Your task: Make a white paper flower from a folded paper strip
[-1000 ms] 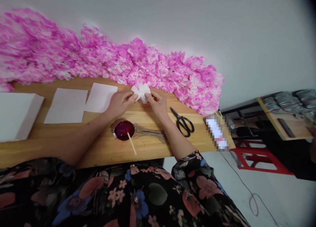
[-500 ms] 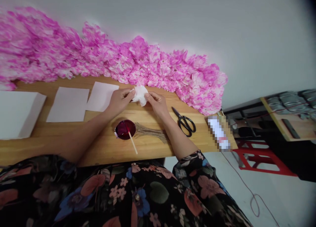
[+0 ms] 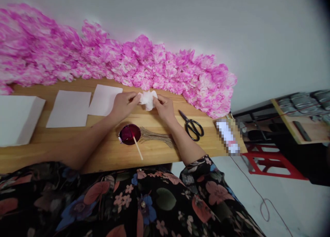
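Between my hands is a white tissue paper flower (image 3: pixel 147 100) with ruffled edges, held above the wooden table. My left hand (image 3: pixel 125 104) pinches its left side between thumb and fingers. On the opposite side, my right hand (image 3: pixel 164 108) grips the edge with thumb and fingertips. Nearer to me lies a bowl of dark magenta liquid (image 3: pixel 126 135), with a pale wooden stick (image 3: pixel 138 149) leaning in it. A bundle of thin brown strands (image 3: pixel 157 136) stretches from the bowl to beneath my right forearm. Black-handled scissors (image 3: pixel 192 126) rest right of my right hand.
Pink-and-white paper flowers (image 3: pixel 108 58) are heaped along the wall. White paper sheets (image 3: pixel 69 108) and a thick white stack (image 3: pixel 19 120) lie on the left of the table (image 3: pixel 108 159). A blurred-out object (image 3: pixel 228 137) sits at the right end, near a red stool (image 3: pixel 275 166).
Both hands keep hold of the white flower, whose ruffles have shifted shape and spread slightly. The whole view has moved a little; the other things lie as before.
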